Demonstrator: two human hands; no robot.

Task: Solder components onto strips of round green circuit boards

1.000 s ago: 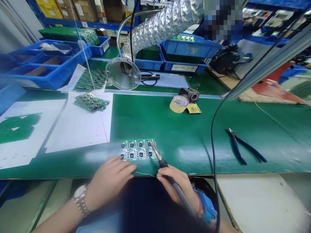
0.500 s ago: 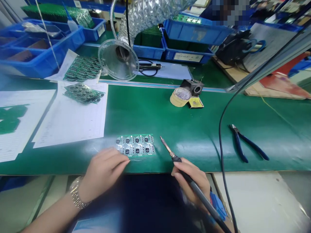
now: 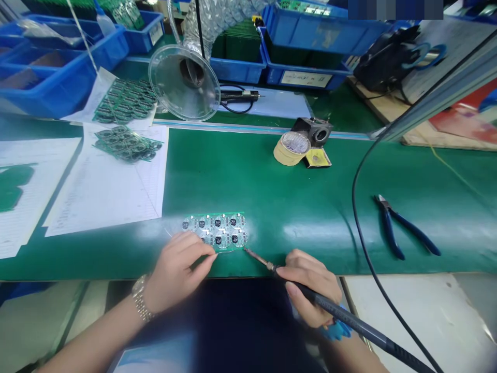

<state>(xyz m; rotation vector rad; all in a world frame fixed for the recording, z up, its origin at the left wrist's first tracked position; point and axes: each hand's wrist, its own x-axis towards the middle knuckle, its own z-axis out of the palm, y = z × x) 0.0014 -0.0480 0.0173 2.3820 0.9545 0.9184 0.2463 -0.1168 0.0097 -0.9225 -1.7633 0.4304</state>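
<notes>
A panel of small circuit boards (image 3: 225, 231) lies flat near the front edge of the green bench mat (image 3: 217, 181). My left hand (image 3: 186, 264) covers its lower left corner, thumb and forefinger pinching a thin solder wire (image 3: 230, 252) that runs right along the panel's lower edge. In my right hand (image 3: 312, 285) is a soldering iron (image 3: 337, 310), held like a pen. The iron's tip meets or nearly meets the wire's end at the panel's lower right corner; contact cannot be made out for certain.
Blue-handled cutters (image 3: 404, 225) lie at right, beyond a hanging black cable (image 3: 355, 207). A yellowish round tin (image 3: 291, 148) and a metal block (image 3: 316, 132) stand mid-bench. A fume funnel (image 3: 184, 83) hangs above. More boards (image 3: 128, 142) rest on papers (image 3: 108, 191) at left; blue bins (image 3: 306, 31) stand behind.
My right hand has brought the iron's tip down and left to the panel's lower right corner. My left hand has shifted right with the solder wire. The view has moved slightly.
</notes>
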